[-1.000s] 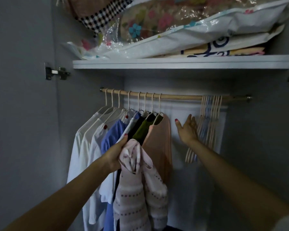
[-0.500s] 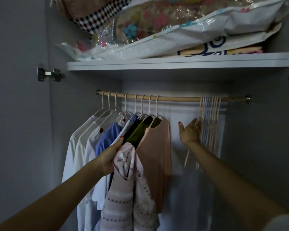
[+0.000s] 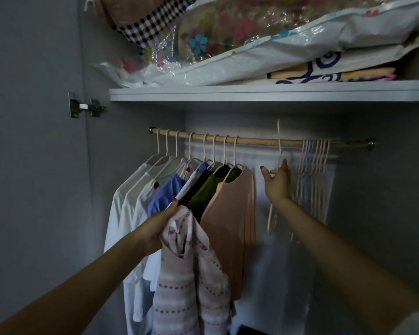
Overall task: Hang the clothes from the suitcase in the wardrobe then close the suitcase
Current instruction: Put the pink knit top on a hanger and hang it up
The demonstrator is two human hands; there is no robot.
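**Pink garment in one hand, a hanger in the other, at the open wardrobe**

From the head camera, the left hand (image 3: pixel 159 228) is clenched around the bunched top of a pale pink striped garment (image 3: pixel 189 281), which hangs down from the fist in front of the clothes already on the rail. Its lower end runs out of the bottom of the picture, so its full shape cannot be made out.

The right hand (image 3: pixel 277 183) reaches into the open stretch of the wooden rail (image 3: pixel 259 140) and grips a pale empty hanger (image 3: pixel 279 141), fingers curled round its neck. The hook stands above the level of the rail; whether it touches the rail is hard to tell in the dim light. The lower part of the hanger is partly hidden behind the wrist and forearm.

Just right of that hand a cluster of empty hangers (image 3: pixel 316 165) hangs on the rail, thin and overlapping, too blurred to count. On the left part of the rail hang white shirts (image 3: pixel 128 204), a blue top (image 3: pixel 166 189), a dark one, a green top (image 3: pixel 205 192) and a peach top (image 3: pixel 235 213), packed close so that most are half covered by their neighbours.

Above, the shelf (image 3: pixel 252 93) carries bedding in clear plastic bags (image 3: pixel 264 52), cut off at the top edge. A door hinge (image 3: pixel 86 108) shows on the left. The suitcase is out of view.
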